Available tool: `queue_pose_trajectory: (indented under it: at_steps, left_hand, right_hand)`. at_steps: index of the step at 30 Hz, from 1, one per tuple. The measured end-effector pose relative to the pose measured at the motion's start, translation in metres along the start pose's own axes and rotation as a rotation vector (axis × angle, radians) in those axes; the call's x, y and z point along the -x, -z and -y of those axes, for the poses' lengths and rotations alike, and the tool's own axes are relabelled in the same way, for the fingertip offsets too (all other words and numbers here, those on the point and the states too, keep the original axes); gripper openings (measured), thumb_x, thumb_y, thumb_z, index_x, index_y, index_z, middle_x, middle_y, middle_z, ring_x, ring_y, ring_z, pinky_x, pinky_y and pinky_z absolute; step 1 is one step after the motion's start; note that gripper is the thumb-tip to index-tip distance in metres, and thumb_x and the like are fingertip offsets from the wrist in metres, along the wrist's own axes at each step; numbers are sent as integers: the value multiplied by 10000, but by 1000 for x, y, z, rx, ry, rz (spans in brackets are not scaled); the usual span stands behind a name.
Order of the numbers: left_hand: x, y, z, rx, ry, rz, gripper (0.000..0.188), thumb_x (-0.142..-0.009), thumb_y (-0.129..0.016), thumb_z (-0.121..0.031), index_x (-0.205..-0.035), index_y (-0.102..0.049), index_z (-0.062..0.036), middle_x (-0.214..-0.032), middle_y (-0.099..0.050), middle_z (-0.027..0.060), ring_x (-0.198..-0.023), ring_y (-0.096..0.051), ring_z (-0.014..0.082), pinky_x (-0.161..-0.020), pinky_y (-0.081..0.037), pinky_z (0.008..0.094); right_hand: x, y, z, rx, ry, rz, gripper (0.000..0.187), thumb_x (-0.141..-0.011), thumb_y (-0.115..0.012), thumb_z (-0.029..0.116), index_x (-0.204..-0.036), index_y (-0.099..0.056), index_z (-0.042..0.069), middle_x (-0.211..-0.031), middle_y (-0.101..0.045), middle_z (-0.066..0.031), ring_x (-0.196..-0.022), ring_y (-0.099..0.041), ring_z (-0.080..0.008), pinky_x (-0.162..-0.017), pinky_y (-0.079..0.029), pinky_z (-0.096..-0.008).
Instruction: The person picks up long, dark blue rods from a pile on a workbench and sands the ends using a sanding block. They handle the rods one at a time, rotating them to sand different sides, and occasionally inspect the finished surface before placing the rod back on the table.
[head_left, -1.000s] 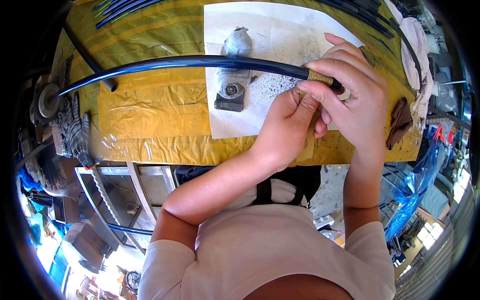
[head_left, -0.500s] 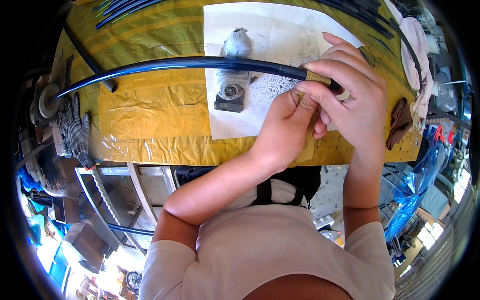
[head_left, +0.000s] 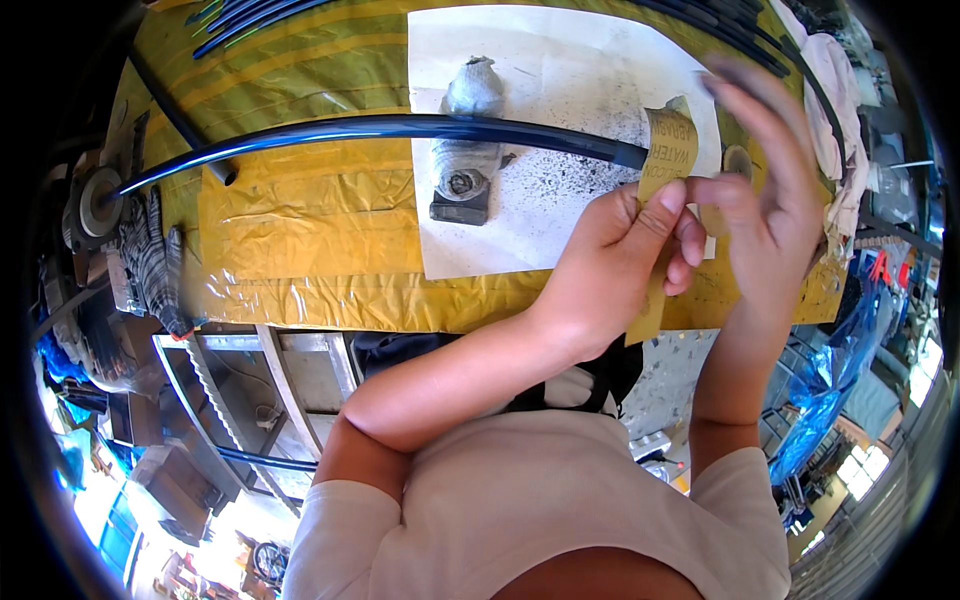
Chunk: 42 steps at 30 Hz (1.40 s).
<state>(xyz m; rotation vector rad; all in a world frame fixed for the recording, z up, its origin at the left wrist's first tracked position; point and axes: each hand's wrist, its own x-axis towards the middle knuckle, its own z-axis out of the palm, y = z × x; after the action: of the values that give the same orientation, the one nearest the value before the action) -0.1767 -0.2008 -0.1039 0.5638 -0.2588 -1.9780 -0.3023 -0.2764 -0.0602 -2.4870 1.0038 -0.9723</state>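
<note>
A long, glossy dark-blue rod (head_left: 400, 126) lies across the table. It passes over a cloth-wrapped support (head_left: 468, 160) on a dark block. My left hand (head_left: 605, 265) is closed, its thumb pressing a yellow-brown strip of sandpaper (head_left: 668, 150) with print on its back. The strip stands up around the rod's right part, and its lower end hangs below my fingers. My right hand (head_left: 770, 205) is beside it with fingers spread, the raised ones blurred; one fingertip meets my left thumb. A pale round end (head_left: 738, 160) shows behind the right hand.
White paper (head_left: 560, 50) strewn with dark specks covers part of the yellow-taped table (head_left: 290, 230). More dark rods (head_left: 255, 18) lie along the far edge. At the left are a round disc (head_left: 98, 200) by the rod's tip and a striped glove (head_left: 150, 255).
My right hand has let go of the rod's end and moved right, its fingers opening. My left hand has shifted right, and the sandpaper strip now stands unfolded in it.
</note>
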Motion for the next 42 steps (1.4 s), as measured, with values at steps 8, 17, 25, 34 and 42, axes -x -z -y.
queue_pose_trajectory:
  at_steps: [8, 17, 25, 34, 42]
  left_hand:
    - [-12, -20, 17, 126, 83, 2, 291, -989, -393, -247, -811, -495, -40, -722, -488, 11, -589, -413, 110, -568, -366, 245]
    - [-13, -27, 21, -257, 41, 2, 252, -980, -393, -200, -1000, -547, -1, -734, -500, 33, -612, -458, 126, -577, -408, 258]
    - [3, -34, 24, -1656, -942, 21, 432, -715, -535, 16, -1138, -517, 100, -763, -502, 110, -681, -526, 238, -597, -474, 307]
    - [26, -54, 16, -1968, -920, 27, 494, -684, -555, 30, -1173, -513, 88, -760, -494, 89, -679, -513, 220, -560, -455, 304]
    - [32, -60, 28, -2078, -1027, 166, 518, -633, -572, -40, -1123, -537, 124, -711, -459, 60, -639, -484, 177, -477, -420, 250]
  right_hand:
    - [14, 22, -4, 45, 0, 44, 429, -893, -479, 400, -1109, -633, 63, -1276, -498, -147, -1124, -479, -293, -946, -368, -378]
    - [37, 49, -5, 170, -162, -88, 382, -882, -529, 273, -1196, -554, 56, -1249, -495, -127, -1124, -477, -280, -956, -360, -366]
    - [67, 59, 6, -509, -162, -377, 372, -819, -601, 99, -1153, -458, 15, -1191, -490, -248, -1003, -550, -259, -872, -451, -363]
    - [98, 90, 51, 298, 114, -374, 294, -575, -786, 66, -842, -669, 106, -1095, -542, -195, -939, -562, -292, -756, -496, -321]
    - [111, 88, 69, 538, 35, -333, 244, -553, -780, 83, -764, -683, 160, -1000, -627, -77, -956, -543, -250, -747, -482, -288]
